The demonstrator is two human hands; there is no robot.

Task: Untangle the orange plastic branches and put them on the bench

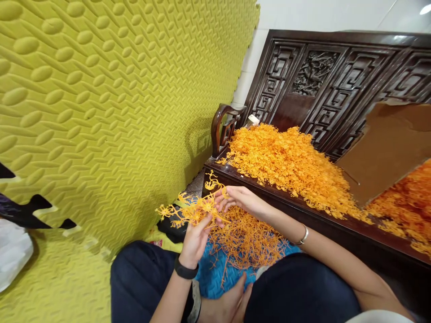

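My left hand (pixel 196 242), with a black band on its wrist, is closed around a small bunch of yellow-orange plastic flower sprigs (pixel 188 210). Thin curled branches spread out to the left above its fingers. My right hand (pixel 244 199), wearing a silver bangle, meets the bunch from the right. Its fingertips are pinched at a sprig, with a curly piece (pixel 212 181) standing up beside them; the exact contact is partly hidden. Below both hands, between my legs, a tangled heap of orange plastic stems (pixel 251 240) lies on a blue mat (pixel 212 282).
A carved dark wooden bench (pixel 215 167) stands to the right, bearing a large pile of orange plastic florets (pixel 279 154). A cardboard sheet (pixel 387 148) separates it from a redder pile (pixel 411 197). Yellow foam matting (pixel 117 112) extends along the left, with a white bag (pixel 13 253) at the edge.
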